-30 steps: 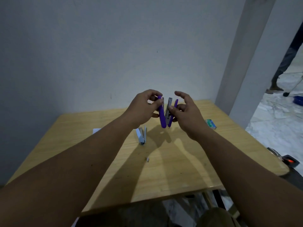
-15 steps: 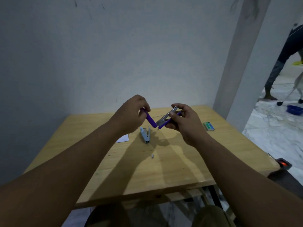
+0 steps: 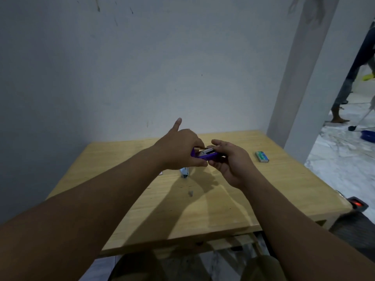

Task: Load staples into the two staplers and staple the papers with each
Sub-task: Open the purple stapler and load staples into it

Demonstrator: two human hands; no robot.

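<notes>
Starting at my far left, a small corner of white paper [image 3: 161, 173] peeks out from under my left forearm on the wooden tabletop [image 3: 113, 159], mostly hidden. Next comes my left hand [image 3: 178, 148], raised above the tabletop, with one finger sticking up toward the wall while the others and the thumb pinch the left end of the purple stapler [image 3: 205, 155]; that grip is closed on it. Below that hand, the light blue stapler [image 3: 184, 172] rests on the tabletop, partly covered by my wrist, so I cannot tell whether it lies folded or opened. A little nearer to me, a small grey bit [image 3: 190, 193] lies alone on the wood, well apart from both staplers; it is too small for me to say what it is.

The purple stapler sits level between my two hands, held in the air above the tabletop, with a strip of its metal channel showing along the top. My right hand [image 3: 231, 161] cups its right end from below and behind, fingers curled around the body, so that grip is closed on the same stapler too.

Further right, a small green and blue box [image 3: 262, 156] lies flat on the tabletop near its right edge, apart from my hands.
</notes>
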